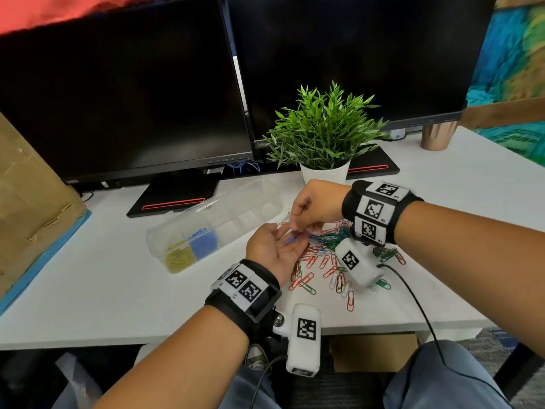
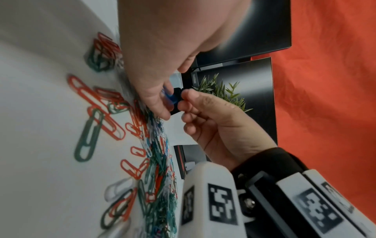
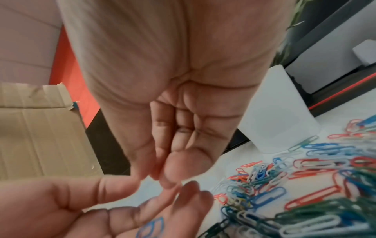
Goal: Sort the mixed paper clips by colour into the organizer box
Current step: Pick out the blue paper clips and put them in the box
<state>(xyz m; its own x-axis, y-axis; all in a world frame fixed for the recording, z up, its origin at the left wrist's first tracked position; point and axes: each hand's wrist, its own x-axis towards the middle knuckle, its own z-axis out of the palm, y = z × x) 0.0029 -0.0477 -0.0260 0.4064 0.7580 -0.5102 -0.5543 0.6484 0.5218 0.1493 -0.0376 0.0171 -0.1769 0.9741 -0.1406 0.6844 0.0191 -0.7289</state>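
Paper clips, loose: mixed heap [image 1: 330, 246] of red, green, white and blue on the white desk [image 1: 103, 276], just right of both hands.
Left hand [image 1: 274, 249]: palm up, fingers straight and relaxed, held over the near-left edge of the heap. A few blue clips [image 1: 290, 240] lie on the fingers; in the right wrist view they rest flat on the skin, fingers not curled round them.
Right hand [image 1: 312, 205]: above the left fingertips, back upward, thumb and forefinger pressed together at the tips. What sits in the pinch is too blurred to tell; the left wrist view shows a blue smear between the two hands.
Organizer box [image 1: 212, 222]: clear plastic, lid open, on the desk left of the hands and apart from them. Near end compartments hold yellow clips [image 1: 180, 258] and blue clips [image 1: 203, 243], side by side.
Desk, rear: potted plant [image 1: 323, 134] in a white pot just behind the right hand; two dark monitors [image 1: 132, 93] behind that; a copper tumbler [image 1: 436, 137] far right.
Left edge: cardboard box [image 1: 26, 202].
Wrists: black straps carrying white marker blocks.
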